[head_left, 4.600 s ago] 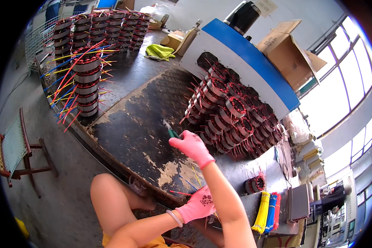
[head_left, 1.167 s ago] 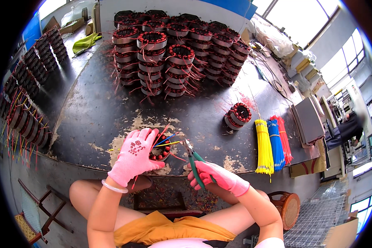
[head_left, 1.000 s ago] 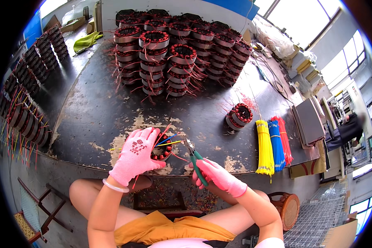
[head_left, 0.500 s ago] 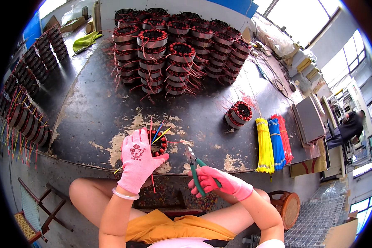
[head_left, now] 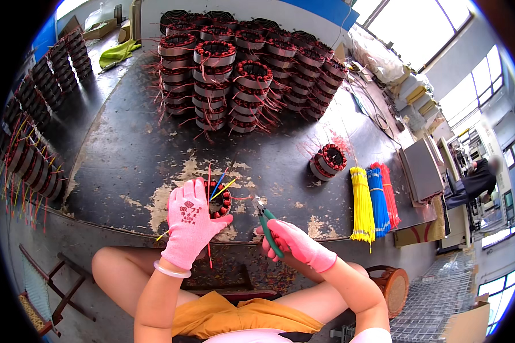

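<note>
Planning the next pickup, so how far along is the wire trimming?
Looks done: stators with coloured leads line the table's left edge. In hand: the left hand grips one stator while the right hand holds green-handled cutters. Left, probably: the big stack and a lone stator.

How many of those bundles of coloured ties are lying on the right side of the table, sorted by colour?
Yellow bundle: 1
Blue bundle: 1
Red bundle: 1
Total: 3 bundles, side by side near the table's front right edge, right of the right hand with the green-handled cutters. The left hand grips a wound coil.
</note>
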Demonstrator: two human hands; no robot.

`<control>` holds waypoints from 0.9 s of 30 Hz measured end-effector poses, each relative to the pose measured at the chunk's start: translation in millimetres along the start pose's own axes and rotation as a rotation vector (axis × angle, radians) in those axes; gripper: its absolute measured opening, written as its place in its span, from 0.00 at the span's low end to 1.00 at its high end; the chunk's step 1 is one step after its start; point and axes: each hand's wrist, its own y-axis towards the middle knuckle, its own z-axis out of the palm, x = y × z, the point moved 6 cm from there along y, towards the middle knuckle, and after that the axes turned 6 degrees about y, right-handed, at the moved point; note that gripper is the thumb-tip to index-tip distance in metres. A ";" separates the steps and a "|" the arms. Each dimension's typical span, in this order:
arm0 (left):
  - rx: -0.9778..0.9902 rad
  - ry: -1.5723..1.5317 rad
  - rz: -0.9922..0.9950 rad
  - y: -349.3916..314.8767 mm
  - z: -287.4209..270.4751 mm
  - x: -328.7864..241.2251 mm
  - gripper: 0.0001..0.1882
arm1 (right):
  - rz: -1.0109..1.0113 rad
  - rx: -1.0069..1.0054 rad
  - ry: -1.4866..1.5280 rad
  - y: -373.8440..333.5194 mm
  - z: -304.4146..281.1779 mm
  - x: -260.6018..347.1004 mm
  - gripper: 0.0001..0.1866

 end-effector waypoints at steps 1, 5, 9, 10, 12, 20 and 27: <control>0.006 0.005 -0.001 0.3 -0.1 -0.9 0.55 | -0.007 -0.062 -0.024 1.0 0.3 2.0 0.26; -0.003 -0.031 0.011 -1.6 -1.1 0.4 0.55 | 0.035 0.001 0.040 -3.9 -1.6 -4.5 0.27; -0.041 -0.027 0.056 -3.6 -8.3 23.1 0.54 | 0.082 -0.017 -0.005 -27.0 -12.4 9.4 0.28; -0.055 0.011 0.067 -5.6 -13.0 35.1 0.53 | 0.056 -0.044 -0.132 -27.3 -15.2 15.7 0.29; -0.021 -0.030 0.041 -10.7 -29.1 67.1 0.52 | -0.177 -0.154 -0.808 -22.3 8.2 64.6 0.34; -0.105 0.042 -0.142 -28.1 -54.4 173.2 0.50 | -0.662 -0.582 -1.470 164.0 148.0 131.3 0.41; -0.074 0.048 -0.219 -41.2 -55.6 189.3 0.52 | -1.259 -0.224 -1.207 157.6 158.0 69.0 0.39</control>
